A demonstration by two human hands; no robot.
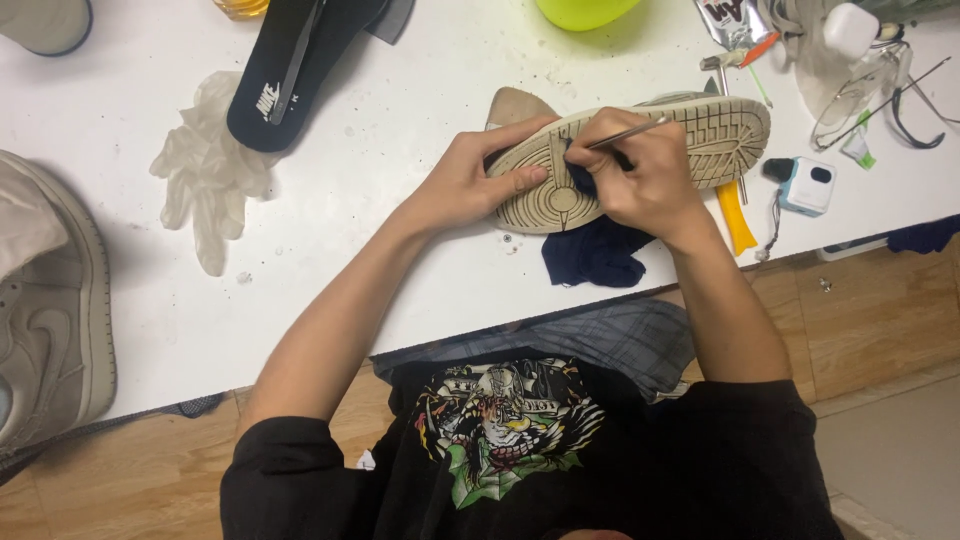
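While scraping the upturned shoe sole [640,150] on the white table [400,200], keep left hand [470,185] clamped on its heel end, right hand [645,175] pinching the metal pick [630,132] low over mid-sole, dark cloth [595,245] beneath.

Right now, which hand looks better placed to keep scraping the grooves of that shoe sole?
The right hand: it already grips the thin metal pick, tip at the shoe sole. The left hand just steadies the heel end.
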